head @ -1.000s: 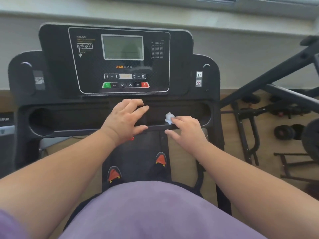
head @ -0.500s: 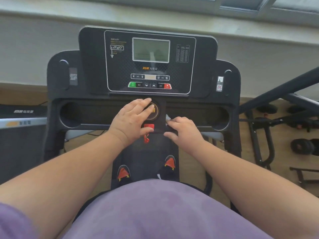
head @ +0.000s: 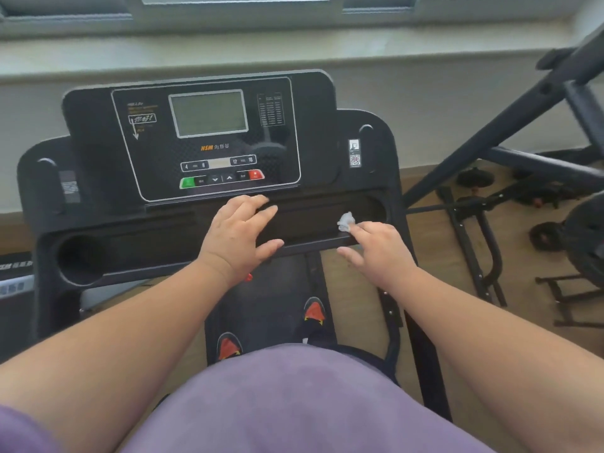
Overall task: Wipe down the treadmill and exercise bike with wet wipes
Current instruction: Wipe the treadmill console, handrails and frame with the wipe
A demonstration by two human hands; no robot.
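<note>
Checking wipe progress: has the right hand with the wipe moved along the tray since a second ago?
Yes. The right hand with the wet wipe has slid rightward along the treadmill console tray, away from the left hand, toward the tray's right end.

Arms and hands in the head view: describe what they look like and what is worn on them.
Both forearms are bare from the elbow down to the left hand and the right hand. No watch, ring, bracelet or glove shows. A purple sleeve edge shows at the left upper arm, matching the purple top.

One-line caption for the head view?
Right hand wipes black treadmill console tray with crumpled white wet wipe; left hand rests alongside.
</note>
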